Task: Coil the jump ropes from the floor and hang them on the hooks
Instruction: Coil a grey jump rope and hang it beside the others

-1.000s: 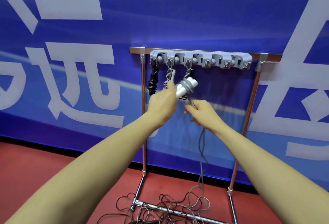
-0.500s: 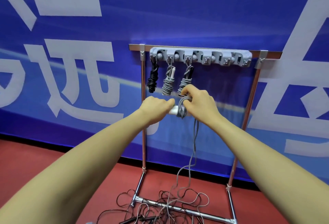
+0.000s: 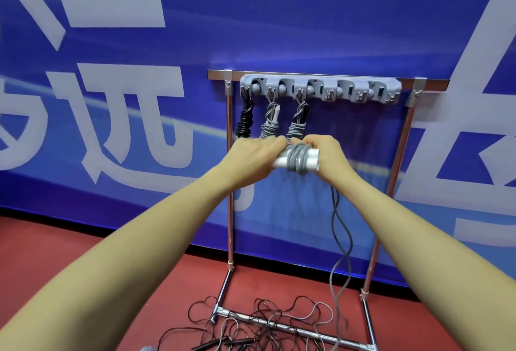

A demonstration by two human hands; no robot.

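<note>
I hold a grey jump rope [image 3: 298,158] with white handles in front of the rack. Grey cord is wound several times around the paired handles. My left hand [image 3: 252,159] grips the handles' left end. My right hand [image 3: 328,156] is closed on their right end and on the cord. The rope's loose length [image 3: 342,242] hangs from my right hand to the floor. A grey hook rail [image 3: 321,90] tops the metal rack. Its three left hooks carry coiled ropes: one black [image 3: 245,120], two grey [image 3: 270,123] [image 3: 298,124].
Tangled thin ropes [image 3: 265,322] lie on the red floor around the rack's base bar [image 3: 290,329]. The rack's upright poles [image 3: 230,183] stand close to a blue banner wall. The rail's right-hand hooks [image 3: 360,94] hold nothing.
My hands have dropped below the hung ropes and come together. More cord is wound around the handles, which now lie level. The hanging length has shifted right.
</note>
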